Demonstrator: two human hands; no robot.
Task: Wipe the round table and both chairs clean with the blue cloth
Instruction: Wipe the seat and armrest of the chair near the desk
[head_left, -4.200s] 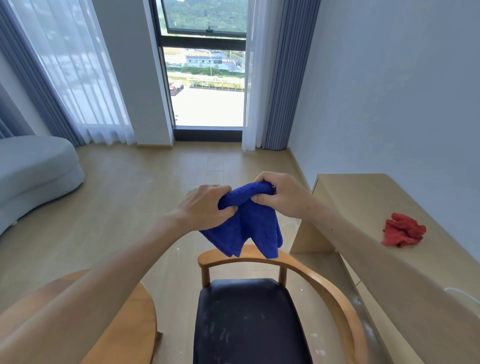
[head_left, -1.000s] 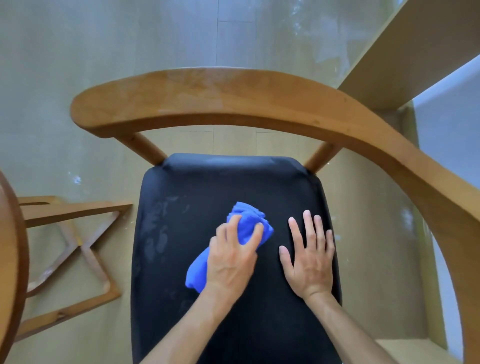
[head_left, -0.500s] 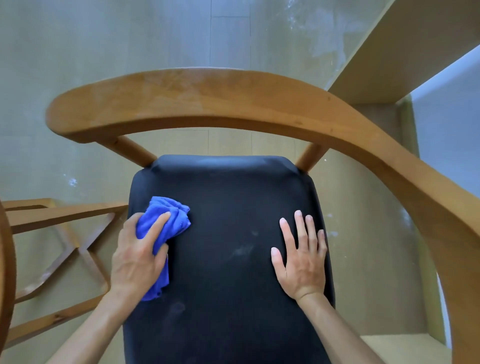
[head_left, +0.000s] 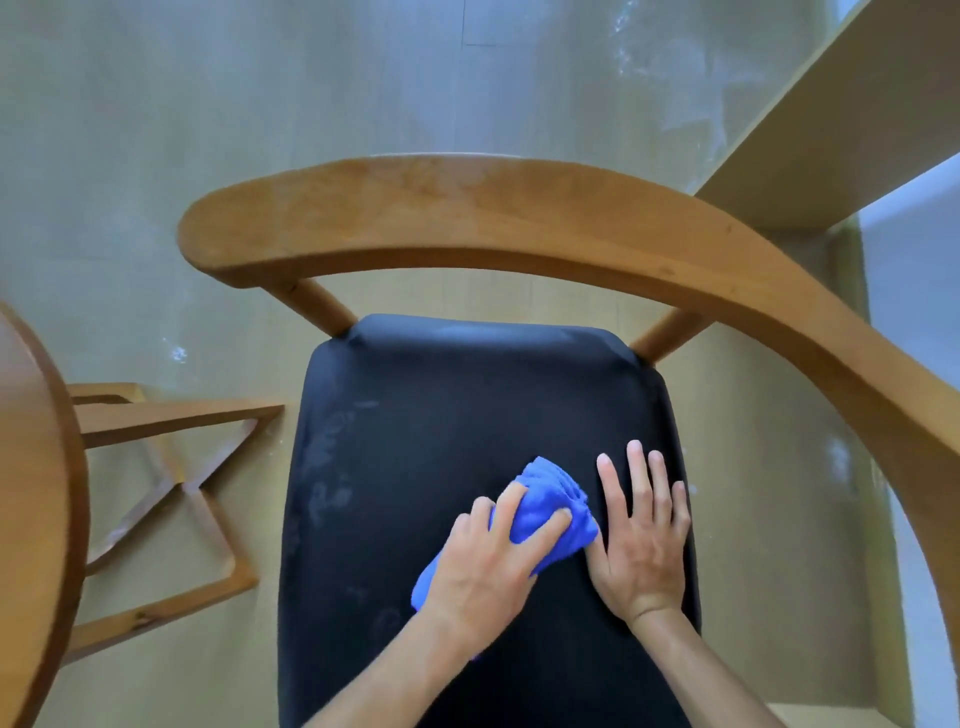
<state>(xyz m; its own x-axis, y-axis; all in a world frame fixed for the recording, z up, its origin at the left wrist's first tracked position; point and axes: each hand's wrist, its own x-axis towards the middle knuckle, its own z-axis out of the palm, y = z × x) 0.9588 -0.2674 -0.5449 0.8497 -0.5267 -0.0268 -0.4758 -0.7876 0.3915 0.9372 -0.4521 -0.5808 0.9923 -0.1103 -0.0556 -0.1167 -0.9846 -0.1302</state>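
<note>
I look straight down on a wooden chair with a curved backrest (head_left: 467, 218) and a black padded seat (head_left: 441, 415). My left hand (head_left: 493, 561) presses the bunched blue cloth (head_left: 545, 509) onto the right middle of the seat. My right hand (head_left: 641, 540) lies flat on the seat with fingers spread, just right of the cloth and touching it. Pale smudges mark the seat's left side. The round table's rim (head_left: 47, 493) shows at the left edge.
The table's wooden base frame (head_left: 171, 499) stands on the floor left of the chair. A light wooden desk (head_left: 831, 119) runs along the upper right beside a white wall. Pale scuffed floor lies beyond the backrest.
My left hand has swept the cloth from the seat's left edge back to the right, up against my right hand. The right hand has stayed flat in place.
</note>
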